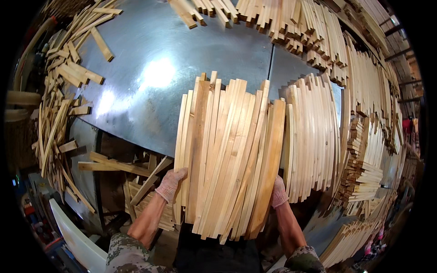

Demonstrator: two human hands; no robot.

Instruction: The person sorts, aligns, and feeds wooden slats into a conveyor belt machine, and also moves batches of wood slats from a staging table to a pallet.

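A broad bundle of pale wooden strips (232,154) lies in front of me, its near ends sticking out past the table edge. My left hand (169,184), in a light work glove, presses against the bundle's left side. On the opposite side my right hand (278,193), gloved too, bears on the outermost strip. Both hands squeeze the bundle between them, with the fingers partly hidden behind the wood. The strips' ends are uneven, and a few lie slightly askew. Close on the right stands another bundle of wooden strips (312,136).
The grey metal table (205,50) has a seam right of its middle. Loose offcuts (73,68) are heaped at the left. Stacked strips (314,32) line the far right. Scrap wood (123,166) lies below the table's near edge, and a white curved panel (77,236) stands lower left.
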